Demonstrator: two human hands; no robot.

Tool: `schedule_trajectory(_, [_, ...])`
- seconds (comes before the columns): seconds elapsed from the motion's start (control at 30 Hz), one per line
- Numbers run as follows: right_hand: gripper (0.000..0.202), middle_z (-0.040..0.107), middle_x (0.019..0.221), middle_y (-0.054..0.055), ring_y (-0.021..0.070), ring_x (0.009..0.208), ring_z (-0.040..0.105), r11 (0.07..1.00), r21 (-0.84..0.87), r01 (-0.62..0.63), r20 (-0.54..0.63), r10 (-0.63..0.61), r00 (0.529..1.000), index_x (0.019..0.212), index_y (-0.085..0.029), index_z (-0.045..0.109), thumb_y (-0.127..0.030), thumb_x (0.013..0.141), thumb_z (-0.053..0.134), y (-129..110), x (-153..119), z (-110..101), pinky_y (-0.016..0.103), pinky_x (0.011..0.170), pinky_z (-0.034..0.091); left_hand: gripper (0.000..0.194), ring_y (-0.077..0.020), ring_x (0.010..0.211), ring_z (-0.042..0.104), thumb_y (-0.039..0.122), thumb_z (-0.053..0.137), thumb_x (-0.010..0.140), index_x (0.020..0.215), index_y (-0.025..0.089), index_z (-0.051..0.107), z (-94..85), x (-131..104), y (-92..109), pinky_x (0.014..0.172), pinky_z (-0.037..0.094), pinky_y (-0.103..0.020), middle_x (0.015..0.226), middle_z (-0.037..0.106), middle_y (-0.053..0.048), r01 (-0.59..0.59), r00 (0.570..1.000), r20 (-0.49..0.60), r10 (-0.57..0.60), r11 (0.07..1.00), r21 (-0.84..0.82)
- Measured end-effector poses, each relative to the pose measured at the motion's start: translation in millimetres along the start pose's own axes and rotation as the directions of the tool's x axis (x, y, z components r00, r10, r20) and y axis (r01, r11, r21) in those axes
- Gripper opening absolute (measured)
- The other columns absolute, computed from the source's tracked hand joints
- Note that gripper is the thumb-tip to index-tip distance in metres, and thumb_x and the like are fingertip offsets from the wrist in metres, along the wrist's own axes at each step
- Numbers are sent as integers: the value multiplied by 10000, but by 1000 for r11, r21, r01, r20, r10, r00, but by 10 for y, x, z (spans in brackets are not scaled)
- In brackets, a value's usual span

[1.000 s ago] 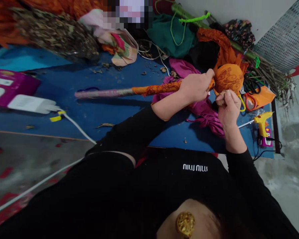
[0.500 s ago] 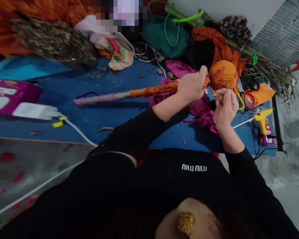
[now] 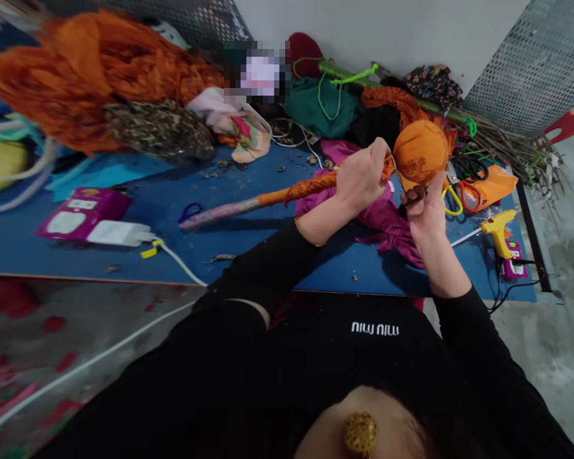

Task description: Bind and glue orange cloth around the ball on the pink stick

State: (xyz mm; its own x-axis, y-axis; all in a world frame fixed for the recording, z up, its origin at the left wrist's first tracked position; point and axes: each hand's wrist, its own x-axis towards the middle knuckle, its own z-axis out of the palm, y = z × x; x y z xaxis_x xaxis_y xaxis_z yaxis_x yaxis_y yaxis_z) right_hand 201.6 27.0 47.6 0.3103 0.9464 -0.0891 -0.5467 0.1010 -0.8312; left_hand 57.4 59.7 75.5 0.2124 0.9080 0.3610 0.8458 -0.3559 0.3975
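Note:
A stick (image 3: 234,209) wrapped partly in orange patterned cloth slants over the blue table, its bare-looking pale pink and grey end to the left. My left hand (image 3: 361,175) is closed round the wrapped part close to its right end. Just beyond is a round ball covered in orange cloth (image 3: 421,150). Below the ball, my right hand (image 3: 428,213) has its fingers curled on a strip of orange-brown cloth (image 3: 415,196), its thumb raised beside the ball. Magenta cloth (image 3: 387,220) lies crumpled beneath both hands. How stick and ball join is hidden by my left hand.
Scissors with yellow and red handles (image 3: 473,194) and a yellow glue gun (image 3: 498,233) lie at the right. Twigs (image 3: 521,137) stretch behind them. Far left are heaped orange cloth (image 3: 90,76), a bag of dry leaves (image 3: 157,131) and a purple box (image 3: 83,213).
The view has swung left, showing more of the table there. My right hand has turned palm-up under the ball, and the ball has rotated. My left hand keeps its hold on the stick.

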Motion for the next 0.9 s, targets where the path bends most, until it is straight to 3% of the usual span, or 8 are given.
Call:
schedule_trajectory(0.23, [442,515,703,-58,95,485,374,986,-158,-47,-20,44,999,904,-272,594,-712,892,630,40,120,-57,278,470,311,258,-230,968,753,388,687,941,1135,223,642,18,-101,-111,859,552,-327,1078,795,-63,-68,997,-52,57,968,-241])
schedule_trajectory(0.4, [404,518,694,-42,97,490,418,988,-152,35,-6,-37,999,878,-260,611,-660,934,618,94,155,-86,271,467,323,188,-225,992,756,401,614,1002,954,228,668,-86,-117,-490,905,558,-345,1024,800,-56,-59,996,-83,32,933,-354])
schedule_trajectory(0.5, [429,494,687,-50,93,484,417,985,-161,60,0,-61,998,901,-259,612,-687,927,617,117,155,-79,263,446,301,129,-248,1041,746,362,632,979,1005,244,676,-218,-113,-646,951,571,-392,1032,786,-69,-37,997,-78,10,936,-350])
schedule_trajectory(0.6, [453,487,695,-53,96,504,441,983,-169,66,-30,-72,997,935,-254,620,-705,907,637,112,138,-51,255,444,295,238,-258,1179,705,309,586,985,1220,291,622,-387,-168,-462,1094,530,-434,1228,738,-83,-46,971,-239,-26,956,-289])
schedule_trajectory(0.7, [454,569,768,-34,109,586,542,984,-165,65,-53,-74,996,985,-239,641,-686,905,652,103,128,-33,245,467,364,443,-205,1370,607,290,491,1016,1449,359,432,-443,-232,-15,1212,465,-389,1478,617,-63,-211,939,-325,114,935,-284])
schedule_trajectory(0.8, [462,603,813,-13,141,706,633,982,-175,74,-30,-80,996,997,-224,637,-680,931,607,107,137,-40,257,525,445,818,-264,1601,364,442,655,930,1605,324,207,-344,-104,274,1299,375,-461,1727,364,-104,-183,972,-203,118,922,-340])
schedule_trajectory(0.83, [466,590,800,-13,147,716,634,980,-183,80,-18,-85,996,988,-222,630,-683,933,598,111,141,-45,263,533,446,852,-311,1610,344,507,706,895,1598,326,261,-303,0,279,1289,380,-481,1714,390,-96,-102,991,-120,64,930,-354])
schedule_trajectory(0.9, [464,547,761,-23,142,683,604,976,-195,99,7,-99,995,977,-225,618,-686,932,591,120,148,-51,264,521,417,747,-375,1495,495,617,739,862,1490,302,483,-248,265,166,1207,456,-505,1557,580,-95,65,994,104,-28,926,-372])
